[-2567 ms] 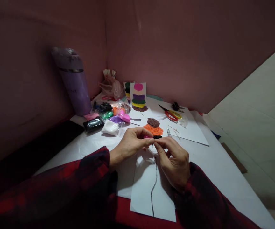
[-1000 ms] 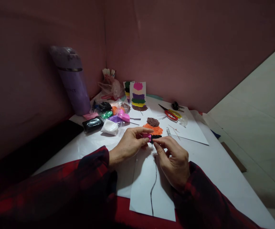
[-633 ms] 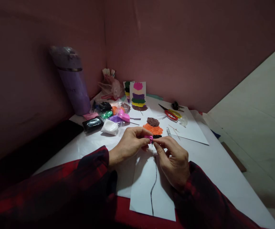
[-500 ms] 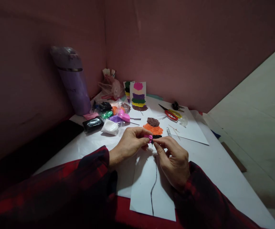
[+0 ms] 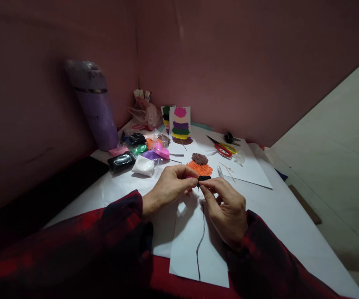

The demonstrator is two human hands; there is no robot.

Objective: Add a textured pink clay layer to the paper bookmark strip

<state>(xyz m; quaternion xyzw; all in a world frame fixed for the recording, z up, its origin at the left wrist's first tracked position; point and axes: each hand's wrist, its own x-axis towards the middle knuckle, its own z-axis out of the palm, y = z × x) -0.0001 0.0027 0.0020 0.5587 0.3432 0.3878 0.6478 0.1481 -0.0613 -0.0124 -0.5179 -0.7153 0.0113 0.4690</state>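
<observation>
My left hand (image 5: 170,187) and my right hand (image 5: 226,207) meet fingertip to fingertip above a white sheet (image 5: 195,245) that carries a long black clay line (image 5: 200,241). Both hands are closed in a pinch. Only a sliver of the pink clay in my left fingers shows, at their tips. A small black clay piece (image 5: 204,178) lies just past my right fingertips, beside orange (image 5: 200,169) and brown (image 5: 200,159) clay patches on the same sheet. Whether my right fingers grip the black piece is hidden.
Bagged clay lumps in several colours (image 5: 142,151) lie at the back left beside a purple bottle (image 5: 97,108). A striped clay card (image 5: 181,126) leans against the wall. Red-and-yellow scissors (image 5: 224,148), toothpicks (image 5: 229,171) and a dark case (image 5: 55,191) are nearby.
My left fingers have closed further over the pink clay, so less of it shows than a second ago. Both hands stay in the same spot.
</observation>
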